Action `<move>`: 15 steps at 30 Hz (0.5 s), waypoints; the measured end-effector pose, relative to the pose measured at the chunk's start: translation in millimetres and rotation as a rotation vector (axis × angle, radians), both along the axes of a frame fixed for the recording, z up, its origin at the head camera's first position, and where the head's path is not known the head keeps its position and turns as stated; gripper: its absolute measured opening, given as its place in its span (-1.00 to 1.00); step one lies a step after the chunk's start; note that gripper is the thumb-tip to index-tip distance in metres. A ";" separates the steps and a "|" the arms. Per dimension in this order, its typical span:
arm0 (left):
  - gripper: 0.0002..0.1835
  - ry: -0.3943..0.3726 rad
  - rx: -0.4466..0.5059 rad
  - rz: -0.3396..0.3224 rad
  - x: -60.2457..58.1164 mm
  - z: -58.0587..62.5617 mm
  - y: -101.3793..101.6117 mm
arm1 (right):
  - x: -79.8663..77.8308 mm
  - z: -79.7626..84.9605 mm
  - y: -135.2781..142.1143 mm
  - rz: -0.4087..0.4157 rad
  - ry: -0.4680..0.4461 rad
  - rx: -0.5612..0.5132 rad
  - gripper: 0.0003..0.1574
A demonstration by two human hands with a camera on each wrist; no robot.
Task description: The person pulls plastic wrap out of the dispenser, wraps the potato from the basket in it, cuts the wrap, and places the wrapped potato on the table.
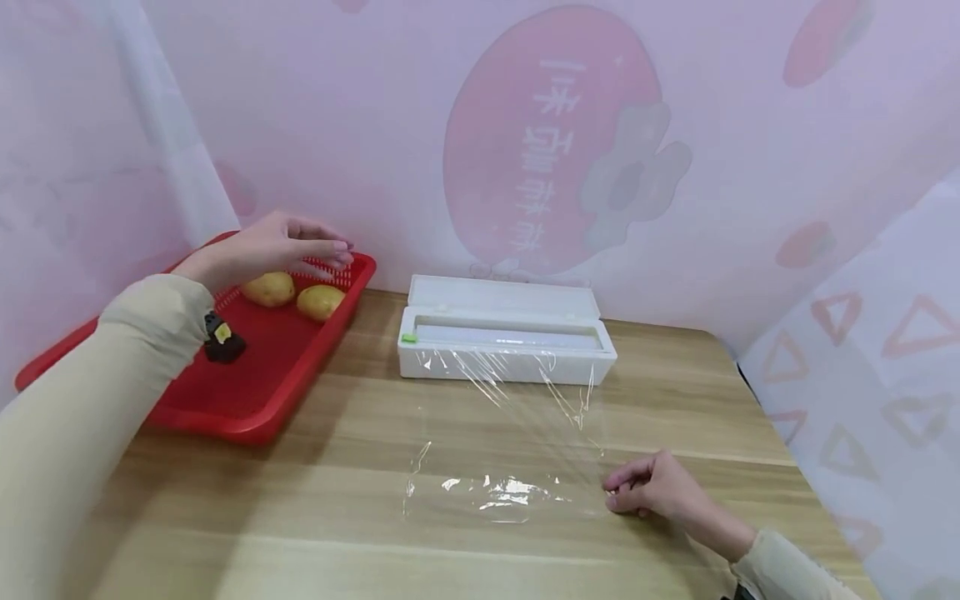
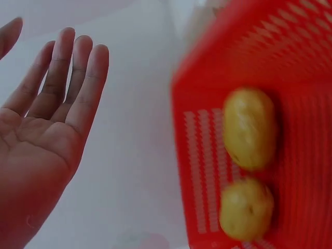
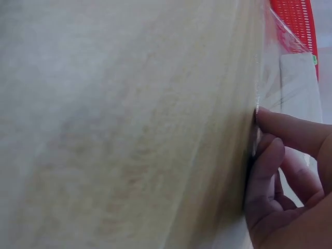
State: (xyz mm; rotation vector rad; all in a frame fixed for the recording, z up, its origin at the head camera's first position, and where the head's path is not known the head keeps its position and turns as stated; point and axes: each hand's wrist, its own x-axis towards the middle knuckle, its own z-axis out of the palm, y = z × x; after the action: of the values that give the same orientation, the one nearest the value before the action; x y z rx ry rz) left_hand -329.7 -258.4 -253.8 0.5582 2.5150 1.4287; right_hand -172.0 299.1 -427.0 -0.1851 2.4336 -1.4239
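Note:
A sheet of clear plastic wrap (image 1: 510, 467) stretches over the wooden table from a white wrap dispenser box (image 1: 506, 364) whose lid stands raised. At the sheet's near right corner, my right hand (image 1: 667, 492) pinches the film between thumb and forefinger; the right wrist view shows this hand (image 3: 290, 171) low beside the tabletop. Over the far part of a red plastic basket (image 1: 300, 379) my left hand (image 1: 288, 242) is raised, fingers loosely extended. Below it in the basket lie two yellow potatoes (image 1: 321, 302). The left wrist view shows the bare palm (image 2: 41, 140) apart from the potatoes (image 2: 250, 129).
Behind the table hangs a pale pink patterned backdrop (image 1: 360, 150), close to the dispenser and basket. A green slider (image 1: 408, 338) sits on the dispenser's left end. The wooden tabletop (image 1: 337, 517) extends toward the front.

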 end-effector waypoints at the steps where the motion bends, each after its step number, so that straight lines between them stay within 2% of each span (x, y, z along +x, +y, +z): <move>1: -0.47 -0.015 -0.005 -0.005 -3.7 -4.3 -3.7 | 1.6 -1.3 1.1 0.003 0.000 -0.001 -0.67; 6: -0.44 -0.051 -0.059 -0.015 -19.7 -20.1 -21.5 | 6.9 -3.5 6.0 0.014 0.006 -0.031 -0.68; 12: -0.41 -0.084 -0.055 -0.005 -35.4 -37.3 -40.2 | 8.2 -0.7 6.6 0.008 0.015 -0.037 -0.69; 15: -0.37 -0.077 -0.130 0.013 -39.6 -44.2 -48.6 | 8.3 -0.9 5.8 0.011 0.011 -0.027 -0.70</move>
State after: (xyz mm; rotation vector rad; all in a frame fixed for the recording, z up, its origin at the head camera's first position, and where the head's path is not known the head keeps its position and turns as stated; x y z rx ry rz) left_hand -369.4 -307.0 -298.0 0.4562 2.5318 1.2550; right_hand -163.7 304.9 -427.9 -0.2133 2.4196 -1.4549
